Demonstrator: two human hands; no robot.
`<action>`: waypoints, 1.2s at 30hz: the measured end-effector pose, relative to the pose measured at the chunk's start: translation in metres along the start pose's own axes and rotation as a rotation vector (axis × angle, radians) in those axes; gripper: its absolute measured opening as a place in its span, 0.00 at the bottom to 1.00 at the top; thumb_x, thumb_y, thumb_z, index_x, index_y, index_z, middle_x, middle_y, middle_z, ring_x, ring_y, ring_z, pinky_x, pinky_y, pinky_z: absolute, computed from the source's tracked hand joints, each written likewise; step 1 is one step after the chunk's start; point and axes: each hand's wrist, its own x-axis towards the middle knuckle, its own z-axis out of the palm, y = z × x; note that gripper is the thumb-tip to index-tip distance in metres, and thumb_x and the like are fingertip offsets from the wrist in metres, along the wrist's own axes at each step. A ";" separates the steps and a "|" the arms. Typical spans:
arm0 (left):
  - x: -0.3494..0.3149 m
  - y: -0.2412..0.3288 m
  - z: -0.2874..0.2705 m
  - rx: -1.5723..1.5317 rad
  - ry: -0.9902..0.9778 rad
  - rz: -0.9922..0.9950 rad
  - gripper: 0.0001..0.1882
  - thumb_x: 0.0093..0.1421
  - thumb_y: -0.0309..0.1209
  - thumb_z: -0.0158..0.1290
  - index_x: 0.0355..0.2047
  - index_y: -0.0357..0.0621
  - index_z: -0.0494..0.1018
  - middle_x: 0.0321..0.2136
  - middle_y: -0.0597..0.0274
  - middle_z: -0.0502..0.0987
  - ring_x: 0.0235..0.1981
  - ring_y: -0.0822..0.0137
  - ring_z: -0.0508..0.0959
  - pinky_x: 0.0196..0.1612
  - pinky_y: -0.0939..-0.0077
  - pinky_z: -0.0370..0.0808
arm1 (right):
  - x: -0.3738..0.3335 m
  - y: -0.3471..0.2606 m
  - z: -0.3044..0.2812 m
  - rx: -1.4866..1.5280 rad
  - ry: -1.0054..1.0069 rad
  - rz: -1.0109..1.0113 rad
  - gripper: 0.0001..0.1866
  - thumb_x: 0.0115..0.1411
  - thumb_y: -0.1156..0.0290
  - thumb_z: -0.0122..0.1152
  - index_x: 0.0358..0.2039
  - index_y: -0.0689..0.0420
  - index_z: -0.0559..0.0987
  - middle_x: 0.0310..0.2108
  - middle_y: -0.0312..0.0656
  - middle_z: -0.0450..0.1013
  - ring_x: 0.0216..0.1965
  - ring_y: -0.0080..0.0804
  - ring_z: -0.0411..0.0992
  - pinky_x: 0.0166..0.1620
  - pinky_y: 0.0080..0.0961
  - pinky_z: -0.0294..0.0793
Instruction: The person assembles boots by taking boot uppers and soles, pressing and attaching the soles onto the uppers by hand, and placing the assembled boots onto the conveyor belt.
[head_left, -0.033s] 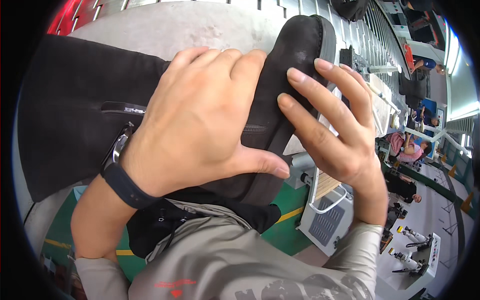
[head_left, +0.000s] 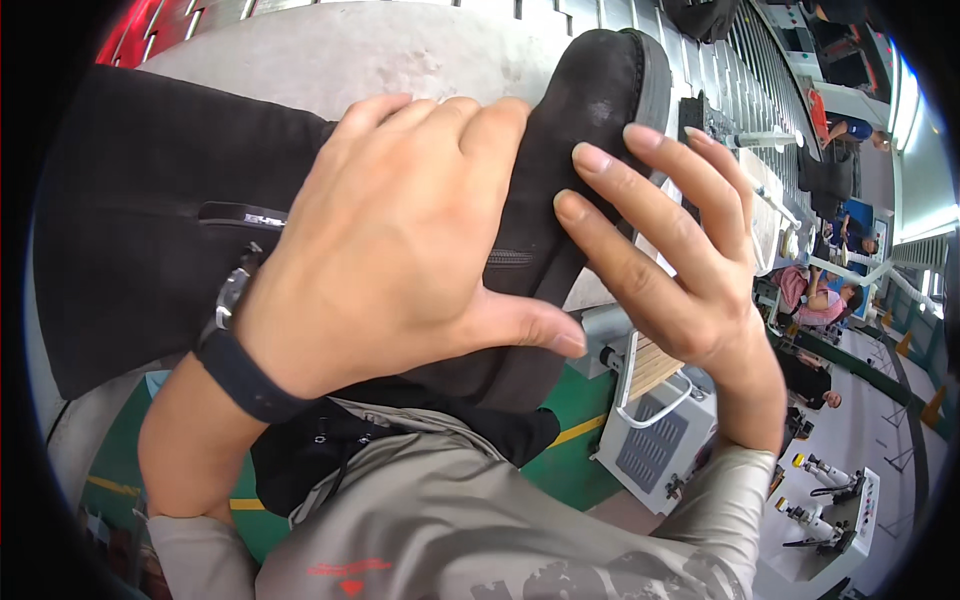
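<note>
A tall black boot lies on its side across the work surface, toe pointing to the far right. Part of its zipper shows beside my left hand. My left hand, with a dark-strapped watch on the wrist, wraps over the ankle part. Its fingertips are hidden behind the boot, while the thumb stretches along the near side. Over the front of the foot, my right hand is open with fingers bent and spread. Some of its fingertips rest on or close to the upper beside the thick sole.
Under the boot is a pale, worn surface, with metal rollers beyond it. A grey vented machine stands right of my body over the green floor. Several people and a white machine are farther right.
My left wrist and watch have shifted slightly left. My right wrist has moved a little right, and its fingertips have shifted slightly. The boot stays nearly still.
</note>
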 end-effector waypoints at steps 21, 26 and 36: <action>0.007 0.012 0.008 0.079 -0.036 -0.082 0.57 0.38 0.60 0.78 0.59 0.32 0.71 0.45 0.49 0.81 0.48 0.48 0.81 0.53 0.57 0.72 | 0.009 0.042 0.023 0.163 0.247 -0.370 0.15 0.47 0.72 0.78 0.37 0.57 0.85 0.40 0.38 0.81 0.40 0.40 0.76 0.46 0.49 0.78; 0.006 0.012 0.012 0.068 0.015 -0.080 0.55 0.41 0.61 0.76 0.59 0.32 0.71 0.44 0.49 0.80 0.47 0.49 0.80 0.52 0.57 0.71 | 0.029 0.042 0.005 0.124 0.138 -0.345 0.19 0.44 0.66 0.74 0.39 0.58 0.86 0.36 0.39 0.79 0.38 0.41 0.76 0.42 0.46 0.78; 0.009 0.018 0.014 0.075 0.020 -0.112 0.46 0.52 0.59 0.72 0.56 0.31 0.73 0.39 0.52 0.78 0.43 0.51 0.78 0.50 0.58 0.69 | -0.027 0.013 0.030 1.094 0.031 0.675 0.09 0.57 0.76 0.72 0.32 0.62 0.77 0.27 0.42 0.78 0.28 0.25 0.76 0.34 0.23 0.74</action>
